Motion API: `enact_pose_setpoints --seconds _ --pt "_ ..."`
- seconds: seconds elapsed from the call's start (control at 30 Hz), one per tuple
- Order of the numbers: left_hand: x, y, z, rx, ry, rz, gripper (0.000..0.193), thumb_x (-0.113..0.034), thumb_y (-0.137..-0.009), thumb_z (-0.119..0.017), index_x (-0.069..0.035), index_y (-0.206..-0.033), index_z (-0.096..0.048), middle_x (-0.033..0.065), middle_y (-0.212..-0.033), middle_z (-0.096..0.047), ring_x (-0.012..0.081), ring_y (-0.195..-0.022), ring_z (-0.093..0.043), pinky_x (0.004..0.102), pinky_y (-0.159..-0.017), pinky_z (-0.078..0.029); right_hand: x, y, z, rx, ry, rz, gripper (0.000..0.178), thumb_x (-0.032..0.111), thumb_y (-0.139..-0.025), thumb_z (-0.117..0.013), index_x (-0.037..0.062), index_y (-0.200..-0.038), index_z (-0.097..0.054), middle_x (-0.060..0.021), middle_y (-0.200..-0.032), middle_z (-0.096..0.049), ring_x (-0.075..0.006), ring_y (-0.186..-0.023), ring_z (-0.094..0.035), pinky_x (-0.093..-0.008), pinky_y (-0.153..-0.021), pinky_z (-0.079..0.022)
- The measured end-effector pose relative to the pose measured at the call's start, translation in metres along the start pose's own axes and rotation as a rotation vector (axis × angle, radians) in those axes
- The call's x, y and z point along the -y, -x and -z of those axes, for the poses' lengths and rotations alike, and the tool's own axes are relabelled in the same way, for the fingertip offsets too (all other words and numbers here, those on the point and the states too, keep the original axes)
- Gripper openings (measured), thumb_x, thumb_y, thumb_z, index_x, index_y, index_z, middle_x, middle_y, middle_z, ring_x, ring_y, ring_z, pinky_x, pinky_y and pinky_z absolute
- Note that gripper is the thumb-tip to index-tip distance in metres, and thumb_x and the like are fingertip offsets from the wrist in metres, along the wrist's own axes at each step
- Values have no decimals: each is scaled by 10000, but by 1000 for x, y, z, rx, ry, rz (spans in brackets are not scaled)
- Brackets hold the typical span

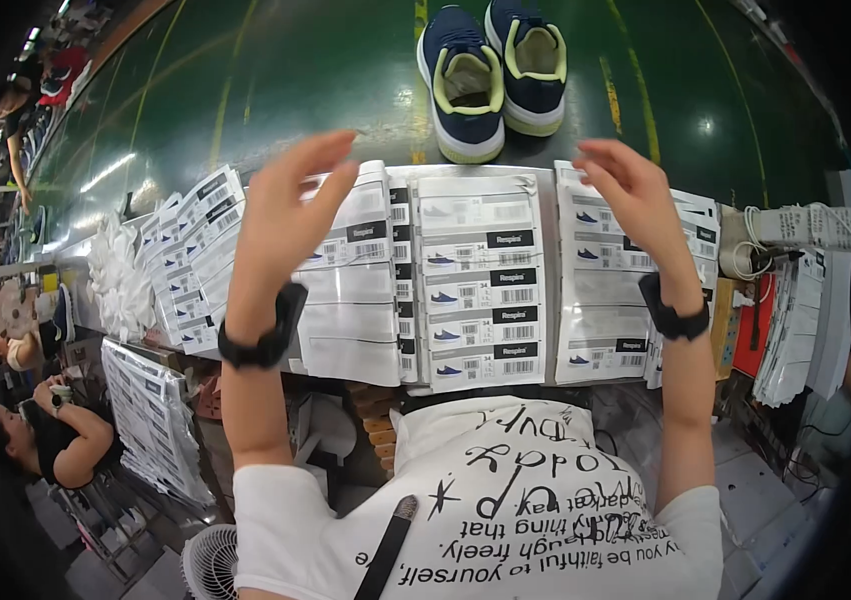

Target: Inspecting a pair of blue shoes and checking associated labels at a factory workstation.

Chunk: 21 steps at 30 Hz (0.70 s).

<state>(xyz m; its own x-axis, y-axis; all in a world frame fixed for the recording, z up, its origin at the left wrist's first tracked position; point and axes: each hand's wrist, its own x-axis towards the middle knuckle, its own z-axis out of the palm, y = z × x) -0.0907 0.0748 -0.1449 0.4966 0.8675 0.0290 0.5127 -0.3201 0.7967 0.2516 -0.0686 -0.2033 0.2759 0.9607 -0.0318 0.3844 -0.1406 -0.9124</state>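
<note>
My left hand (290, 205) is raised over the left stack of label sheets (350, 335), thumb and fingers apart, holding nothing. Over the right stack of label sheets (595, 300) hovers my right hand (633, 195), also open, its fingers slightly curved. Between my hands lies a middle stack of label sheets (485, 310), printed with small blue shoe pictures, barcodes and black blocks. Just beyond it, a pair of navy sneakers with lime lining stands heels toward me: the left shoe (471, 130) and the right shoe (535, 103). Neither hand touches the shoes.
A green work surface (325, 80) with yellow lines stretches away. At left are fanned label sheets (185, 240), a white crumpled bunch (120, 275) and a wrapped sheet stack (155, 425). A white cable (745, 250) and papers (790, 320) lie right. People (70, 435) work at far left.
</note>
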Motion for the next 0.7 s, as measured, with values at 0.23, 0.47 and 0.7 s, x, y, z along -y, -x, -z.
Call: enact_pose_setpoints --seconds 0.23,0.47,0.7 --pt "-14 128 -54 -160 -310 59 452 -125 -809 -745 -16 -1230 -618 195 -1368 -539 395 -1284 -465 464 -1049 -381 25 82 -13 -12 146 -204 229 101 -933 -606 -16 -1123 -658 -102 -896 -733 -138 -801 -687 -260 -719 -532" --pt "-36 126 -116 -108 -415 39 480 -129 -794 -733 -7 -1240 -601 192 -1308 -537 358 -1169 -449 455 -990 -365 37 103 -58 127 234 -214 411 87 -885 -658 -8 -1277 -577 -78 -976 -650 -120 -674 -609 -222 -580 -483" --pt "-46 112 -125 129 -236 -56 525 -335 -943 -620 84 -1252 -548 390 -1256 -518 607 -1200 -450 653 -1042 -304 38 100 -81 134 -433 -480 427 165 -922 -643 -12 -1301 -556 -68 -895 -596 -129 -720 -526 -261 -677 -457"
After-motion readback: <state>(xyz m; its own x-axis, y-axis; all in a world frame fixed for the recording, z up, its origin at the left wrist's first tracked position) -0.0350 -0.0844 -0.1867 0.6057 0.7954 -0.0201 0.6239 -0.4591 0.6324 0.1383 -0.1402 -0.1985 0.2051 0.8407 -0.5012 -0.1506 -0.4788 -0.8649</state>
